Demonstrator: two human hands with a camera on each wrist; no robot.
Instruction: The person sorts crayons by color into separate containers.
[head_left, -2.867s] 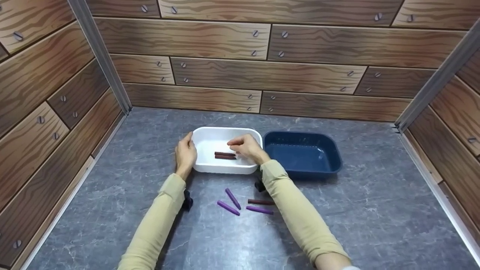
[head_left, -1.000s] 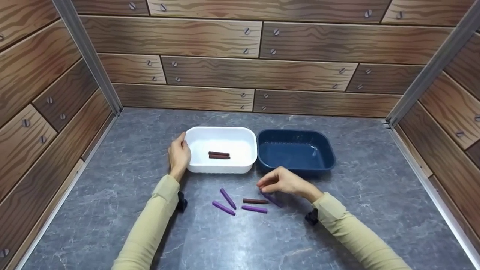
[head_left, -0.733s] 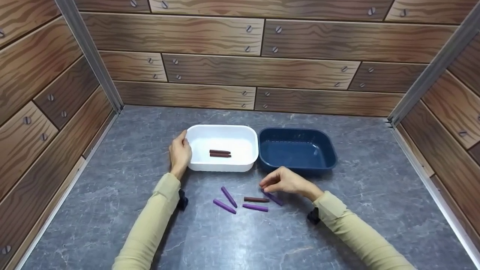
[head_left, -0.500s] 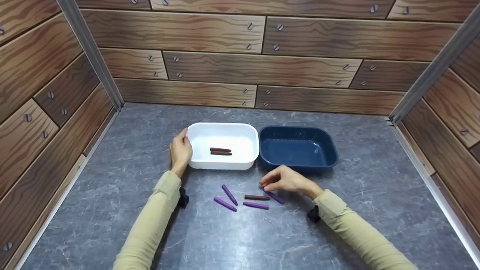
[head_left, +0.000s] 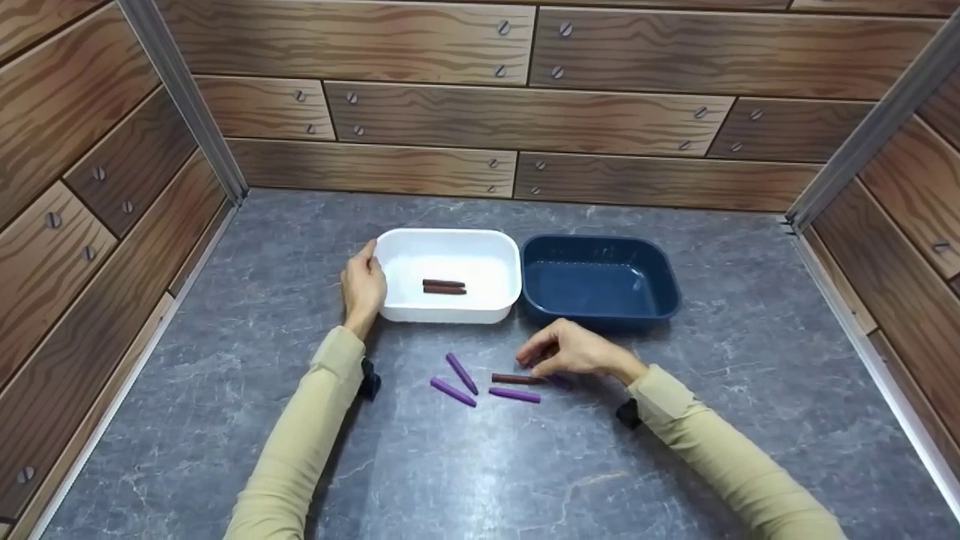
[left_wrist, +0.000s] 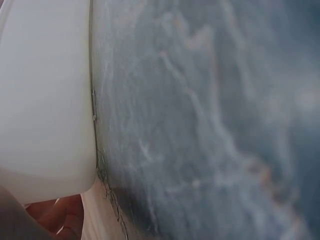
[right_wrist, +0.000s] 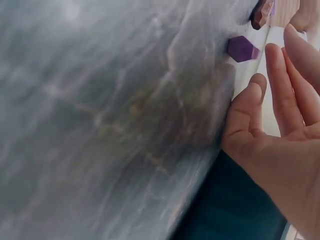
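Observation:
My left hand (head_left: pixel 363 286) grips the left end of a white tub (head_left: pixel 450 313), thumb at the rim; the left wrist view shows its fingers behind the tub's corner. Two brown crayons (head_left: pixel 444 290) lie side by side inside. My right hand (head_left: pixel 576 351) hovers low over the crayons on the table, thumb and fingers apart. In the right wrist view nothing sits between them, and a purple crayon (right_wrist: pixel 242 49) points its end toward the camera. The thumb tip overlaps the right end of a brown crayon (head_left: pixel 511 379). A purple crayon (head_left: pixel 559 382) under the hand is mostly hidden.
A dark blue tub (head_left: pixel 600 315) stands against the white tub's right side, nothing visible in it. More purple crayons (head_left: pixel 514 394) lie loose on the grey marbled table (head_left: pixel 420 480). Wood-patterned walls (head_left: pixel 420 112) enclose the back and both sides.
My right hand has left the white tub and come down to the loose crayons. Its thumb has since spread from the fingers, covering more of the rightmost purple crayon. My left hand stays put.

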